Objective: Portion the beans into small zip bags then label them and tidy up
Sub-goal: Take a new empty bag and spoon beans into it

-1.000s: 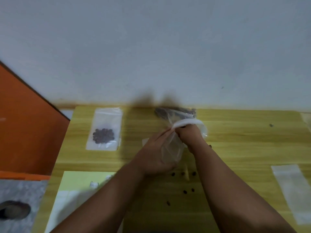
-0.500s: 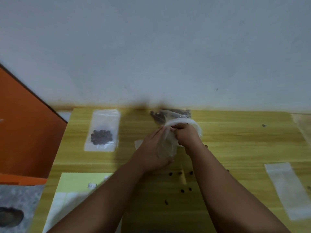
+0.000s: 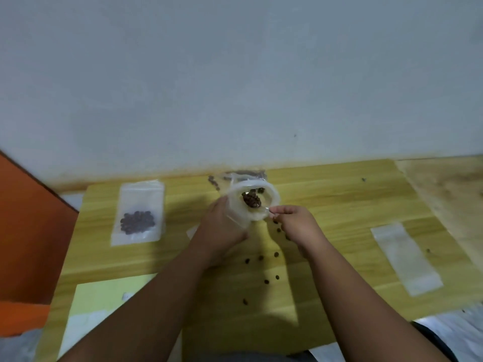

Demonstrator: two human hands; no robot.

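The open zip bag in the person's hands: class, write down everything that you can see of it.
The zip bag is small and made of thin, clear plastic, with a whitish band round its mouth. The mouth is pulled wide into a round opening that faces the camera, and a heap of dark brown beans shows inside. It sits over the far part of the wooden table. The left hand grips its body from the left, and the right hand pinches the near rim.
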